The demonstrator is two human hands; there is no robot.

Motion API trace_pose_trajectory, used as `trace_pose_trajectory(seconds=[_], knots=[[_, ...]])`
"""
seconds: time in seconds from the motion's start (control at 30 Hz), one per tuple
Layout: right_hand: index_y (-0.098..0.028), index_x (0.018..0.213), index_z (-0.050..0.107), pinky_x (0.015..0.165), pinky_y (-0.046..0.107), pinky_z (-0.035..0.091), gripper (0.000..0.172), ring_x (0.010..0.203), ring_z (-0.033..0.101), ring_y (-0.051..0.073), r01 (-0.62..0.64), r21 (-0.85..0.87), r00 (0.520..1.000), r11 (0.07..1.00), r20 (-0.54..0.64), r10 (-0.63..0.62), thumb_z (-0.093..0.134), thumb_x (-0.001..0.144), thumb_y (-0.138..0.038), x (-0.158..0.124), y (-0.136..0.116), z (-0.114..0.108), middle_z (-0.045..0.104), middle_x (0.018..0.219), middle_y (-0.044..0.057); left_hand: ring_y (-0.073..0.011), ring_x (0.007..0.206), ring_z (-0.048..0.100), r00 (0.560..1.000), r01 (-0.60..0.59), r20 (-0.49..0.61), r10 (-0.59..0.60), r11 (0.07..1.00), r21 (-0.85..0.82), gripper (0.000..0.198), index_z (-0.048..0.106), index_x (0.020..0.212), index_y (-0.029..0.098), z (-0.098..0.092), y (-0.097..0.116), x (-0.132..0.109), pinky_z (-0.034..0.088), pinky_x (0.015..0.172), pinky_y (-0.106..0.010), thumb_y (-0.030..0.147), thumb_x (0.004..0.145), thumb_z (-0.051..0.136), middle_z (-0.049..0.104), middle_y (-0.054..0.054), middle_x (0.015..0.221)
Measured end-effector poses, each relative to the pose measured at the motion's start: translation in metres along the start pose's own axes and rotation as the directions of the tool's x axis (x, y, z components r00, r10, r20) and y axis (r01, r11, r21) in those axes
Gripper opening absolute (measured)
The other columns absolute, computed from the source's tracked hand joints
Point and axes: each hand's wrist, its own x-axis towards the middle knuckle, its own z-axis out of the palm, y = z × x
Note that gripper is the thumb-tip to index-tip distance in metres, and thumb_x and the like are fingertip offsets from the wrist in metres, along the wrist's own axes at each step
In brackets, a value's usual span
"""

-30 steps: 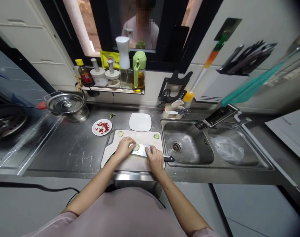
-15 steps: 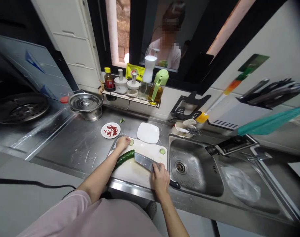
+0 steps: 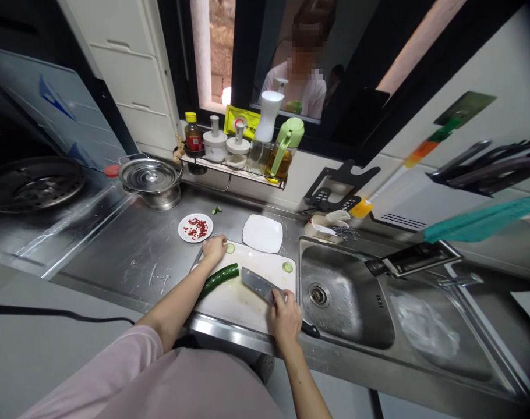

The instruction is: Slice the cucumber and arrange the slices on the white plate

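Observation:
My right hand is wrapped round a kitchen knife with a broad blade. The end of its black handle sticks out past my hand towards the sink. The blade tip is just right of the cut end of a dark green cucumber, with a small gap between. That cucumber lies on a white cutting board, its near end hidden by my left forearm. At the board's far left corner, my left hand has its fingers drawn together beside a cucumber slice. What they pinch is unclear. More slices lie at the far right corner.
Behind the board are a white square plate and a round plate of chopped red pieces. Green scraps lie nearby. A lidded steel pot stands left, a sink right. A rack holds bottles and jars.
The knife blade has shifted slightly right, so a gap now shows between it and the cucumber. My left hand has moved a little farther away and left. The view has tilted slightly.

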Motion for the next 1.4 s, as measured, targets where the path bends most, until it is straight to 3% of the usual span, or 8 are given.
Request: trace_pose_trajectory(seconds=[0.27, 0.4, 0.53, 0.6, 0.7, 0.87, 1.1, 1.4], knots=[[-0.023, 0.114, 0.066, 0.074, 0.029, 0.036, 0.035, 0.079, 0.052, 0.017, -0.006, 0.034, 1.0, 0.999, -0.012, 0.006, 0.052, 0.083, -0.015, 0.002, 0.0, 0.002, 0.057, 0.107, 0.009, -0.0262, 0.1, 0.062, 1.0, 0.015, -0.025, -0.016, 0.999, -0.033, 0.021, 0.068, 0.099, 0.023, 0.0, -0.002, -0.004, 0.038, 0.091, -0.039, 0.032, 0.082, 0.059, 0.071, -0.01, 0.101], [-0.024, 0.113, 0.067, 0.072, 0.028, 0.036, 0.036, 0.077, 0.051, 0.015, -0.045, 0.069, 0.999, 0.997, 0.01, 0.045, 0.053, 0.082, -0.014, 0.003, -0.002, 0.001, 0.056, 0.105, 0.008, -0.0212, 0.091, 0.063, 0.993, 0.062, -0.084, -0.085, 0.967, -0.247, 0.022, 0.068, 0.099, 0.022, -0.004, -0.003, -0.01, 0.042, 0.086, -0.033, 0.034, 0.084, 0.056, 0.072, -0.006, 0.093], [-0.025, 0.114, 0.067, 0.069, 0.026, 0.036, 0.034, 0.073, 0.052, 0.013, -0.183, 0.195, 0.982, 0.963, 0.082, 0.17, 0.049, 0.086, -0.018, 0.006, -0.007, -0.001, 0.056, 0.105, 0.005, -0.0167, 0.08, 0.063, 0.97, 0.055, -0.186, -0.159, 0.883, -0.465, 0.029, 0.067, 0.103, 0.019, -0.008, -0.008, -0.031, 0.047, 0.076, -0.027, 0.036, 0.087, 0.049, 0.07, -0.004, 0.09], [-0.023, 0.114, 0.067, 0.068, 0.025, 0.036, 0.033, 0.073, 0.055, 0.013, -0.268, 0.279, 0.962, 0.922, 0.135, 0.239, 0.043, 0.091, -0.023, 0.01, -0.009, -0.001, 0.058, 0.105, 0.005, -0.0167, 0.078, 0.062, 0.972, -0.026, -0.218, -0.09, 0.878, -0.479, 0.029, 0.068, 0.101, 0.019, -0.007, -0.011, -0.049, 0.048, 0.075, -0.028, 0.036, 0.088, 0.049, 0.07, -0.004, 0.09], [-0.015, 0.111, 0.066, 0.071, 0.025, 0.039, 0.036, 0.082, 0.058, 0.017, -0.351, 0.385, 0.934, 0.854, 0.21, 0.289, 0.038, 0.093, -0.029, 0.019, -0.013, -0.002, 0.062, 0.1, 0.008, -0.0186, 0.084, 0.063, 0.962, -0.226, -0.234, 0.142, 0.896, -0.383, 0.024, 0.07, 0.093, 0.02, -0.005, -0.017, -0.077, 0.05, 0.082, -0.031, 0.034, 0.088, 0.051, 0.07, -0.006, 0.093], [-0.014, 0.098, 0.065, 0.066, 0.024, 0.04, 0.032, 0.076, 0.06, 0.018, -0.363, 0.514, 0.907, 0.777, 0.387, 0.168, 0.039, 0.092, -0.031, 0.032, -0.027, -0.008, 0.067, 0.08, 0.005, -0.0204, 0.104, 0.061, 0.885, -0.464, -0.151, 0.44, 0.859, -0.217, 0.024, 0.071, 0.103, 0.024, 0.0, -0.024, -0.103, 0.047, 0.097, -0.035, 0.03, 0.091, 0.052, 0.067, -0.007, 0.109], [-0.012, 0.104, 0.06, 0.07, 0.025, 0.037, 0.027, 0.083, 0.063, 0.019, -0.246, 0.33, 0.859, 0.911, 0.51, 0.047, 0.038, 0.096, -0.024, 0.039, -0.067, -0.03, 0.07, 0.093, 0.011, -0.0206, 0.114, 0.058, 0.825, -0.565, -0.097, 0.556, 0.812, -0.144, 0.03, 0.069, 0.115, 0.027, 0.01, -0.024, -0.101, 0.046, 0.103, -0.038, 0.031, 0.093, 0.049, 0.065, -0.006, 0.123], [-0.014, 0.116, 0.05, 0.071, 0.028, 0.042, 0.027, 0.089, 0.066, 0.023, -0.191, 0.255, 0.802, 0.948, 0.598, 0.0, 0.035, 0.095, -0.019, 0.043, -0.087, -0.038, 0.068, 0.097, 0.013, -0.021, 0.11, 0.059, 0.758, -0.646, -0.165, 0.631, 0.761, -0.059, 0.029, 0.07, 0.114, 0.025, 0.019, -0.03, -0.1, 0.05, 0.098, -0.039, 0.024, 0.092, 0.051, 0.067, -0.006, 0.119]])
